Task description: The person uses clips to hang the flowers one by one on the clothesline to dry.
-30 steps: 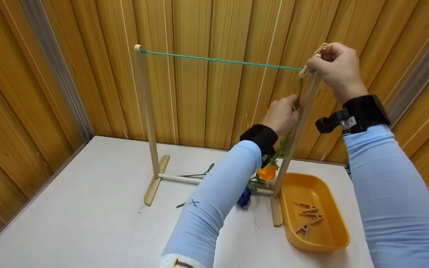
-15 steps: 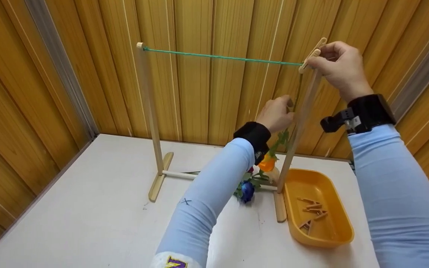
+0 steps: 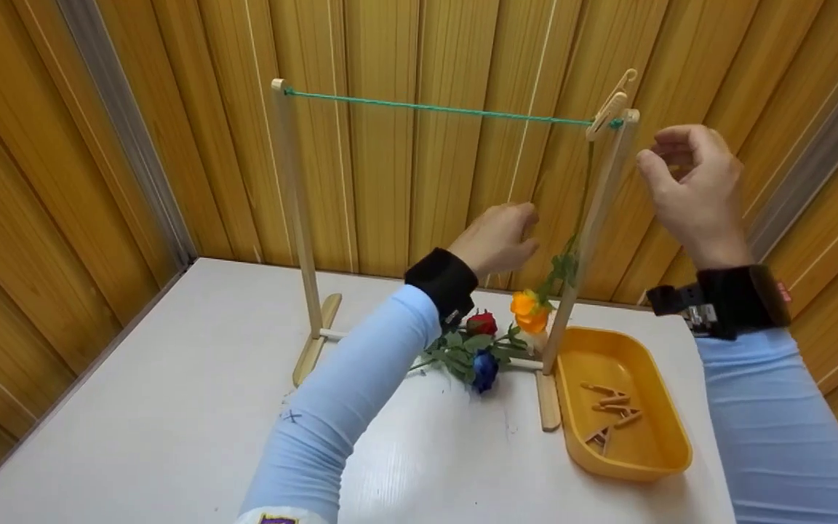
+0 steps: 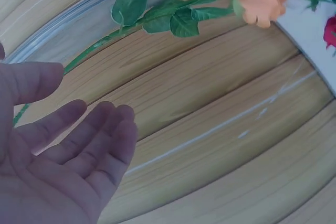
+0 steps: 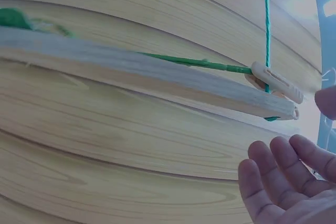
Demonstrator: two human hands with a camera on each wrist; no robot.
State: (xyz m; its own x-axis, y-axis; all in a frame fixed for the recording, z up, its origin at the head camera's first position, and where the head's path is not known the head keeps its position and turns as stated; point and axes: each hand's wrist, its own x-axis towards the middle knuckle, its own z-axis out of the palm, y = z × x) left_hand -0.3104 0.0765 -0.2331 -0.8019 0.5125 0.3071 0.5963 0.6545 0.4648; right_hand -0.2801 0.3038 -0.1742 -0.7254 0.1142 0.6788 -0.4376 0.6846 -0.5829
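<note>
An orange rose point(image 3: 530, 311) hangs head down, its stem end clamped to the green string point(image 3: 433, 108) by a wooden clothespin point(image 3: 608, 116) beside the right post. My left hand point(image 3: 497, 236) is left of the stem, fingers relaxed and holding nothing; in the left wrist view the palm point(image 4: 58, 171) faces the hanging stem point(image 4: 84, 53). Off to the right of the post, my right hand point(image 3: 699, 182) has loosely bent fingers with nothing between them. The right wrist view shows the clothespin point(image 5: 275, 81) gripping both stem and string.
A red rose point(image 3: 481, 323) and a blue rose point(image 3: 485, 370) lie on the white table point(image 3: 135, 407) around the rack's bottom bar. Right of the rack's right post point(image 3: 586, 251) stands a yellow tub point(image 3: 663, 437) with several clothespins point(image 3: 612, 416) inside. Wood-patterned panels point(image 3: 382, 204) rise behind.
My right hand has let go of the clothespin and moved right and down. The left hand has released the stem and drawn left. The orange rose now hangs from the string by the clothespin.
</note>
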